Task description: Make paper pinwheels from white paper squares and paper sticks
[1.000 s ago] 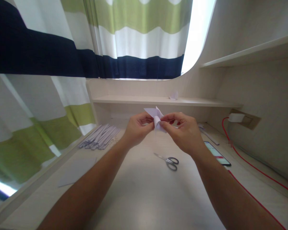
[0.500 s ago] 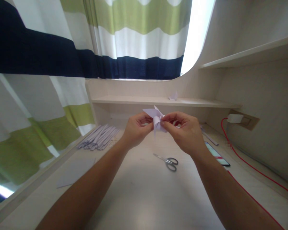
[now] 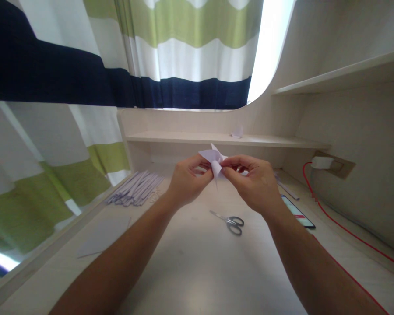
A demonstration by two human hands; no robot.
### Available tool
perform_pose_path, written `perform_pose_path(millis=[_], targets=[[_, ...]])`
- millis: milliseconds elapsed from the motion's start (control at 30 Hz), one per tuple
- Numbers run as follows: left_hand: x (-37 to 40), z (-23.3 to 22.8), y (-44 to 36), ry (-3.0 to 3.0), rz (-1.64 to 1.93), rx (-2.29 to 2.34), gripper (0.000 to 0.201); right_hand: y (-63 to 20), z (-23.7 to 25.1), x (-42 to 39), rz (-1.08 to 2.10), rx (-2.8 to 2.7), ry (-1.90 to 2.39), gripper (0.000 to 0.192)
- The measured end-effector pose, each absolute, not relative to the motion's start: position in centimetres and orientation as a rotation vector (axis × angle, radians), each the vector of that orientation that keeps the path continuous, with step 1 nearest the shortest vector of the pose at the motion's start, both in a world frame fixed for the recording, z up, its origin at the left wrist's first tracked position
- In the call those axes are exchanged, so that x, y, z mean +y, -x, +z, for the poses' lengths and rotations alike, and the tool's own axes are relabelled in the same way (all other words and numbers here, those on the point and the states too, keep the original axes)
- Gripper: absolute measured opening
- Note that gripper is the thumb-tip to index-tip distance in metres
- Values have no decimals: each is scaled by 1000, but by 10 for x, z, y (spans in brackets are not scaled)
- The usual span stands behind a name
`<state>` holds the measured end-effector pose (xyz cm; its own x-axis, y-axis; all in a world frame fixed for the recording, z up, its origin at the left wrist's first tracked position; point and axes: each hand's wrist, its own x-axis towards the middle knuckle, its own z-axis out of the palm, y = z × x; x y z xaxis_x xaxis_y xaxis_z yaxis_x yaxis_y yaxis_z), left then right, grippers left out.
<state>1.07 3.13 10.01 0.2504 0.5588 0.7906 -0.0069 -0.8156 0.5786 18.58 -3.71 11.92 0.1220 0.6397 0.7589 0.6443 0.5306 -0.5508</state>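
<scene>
A pale lilac paper pinwheel (image 3: 216, 163) with curled, pointed blades is held up above the desk between both hands. My left hand (image 3: 191, 178) pinches its left side, thumb toward me. At its right side, near the middle, my right hand (image 3: 249, 175) closes thumb and forefinger on the paper; the fingertips partly cover whatever lies at the centre. Below the hands, a pair of scissors (image 3: 231, 222) with dark handles lies on the desk (image 3: 197, 262), blades pointing left.
Several rolled or folded paper strips (image 3: 136, 188) lie in a pile at left, with paper sheets (image 3: 107, 234) nearer me. At right are a phone (image 3: 298, 212), a red cable (image 3: 344, 229) and a charger (image 3: 321, 162). A folded paper piece (image 3: 237, 132) stands on the back shelf (image 3: 190, 138).
The left hand and the pinwheel have shifted slightly to the right, and the pinwheel has turned a little. The front curl now leans toward the right fingers.
</scene>
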Motion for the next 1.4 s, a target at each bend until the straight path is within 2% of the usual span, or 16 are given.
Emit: perform_pose_path(millis=[333, 600, 733, 1200, 1400], targets=[[30, 100, -13, -2021, 1560, 460, 14, -188, 122, -38, 33, -1567, 1118, 14], [42, 101, -11, -1620, 1255, 402, 16, -185, 120, -41, -95, -1578, 1128, 13], [44, 103, -10, -1569, 1185, 434, 30, -183, 119, -42, -135, -1634, 1103, 12], [39, 101, -17, -1631, 1296, 413, 23, -183, 118, -38, 9, -1610, 1095, 1], [37, 101, -18, -1678, 1363, 398, 19, -184, 119, -37, 45, -1577, 1123, 6]])
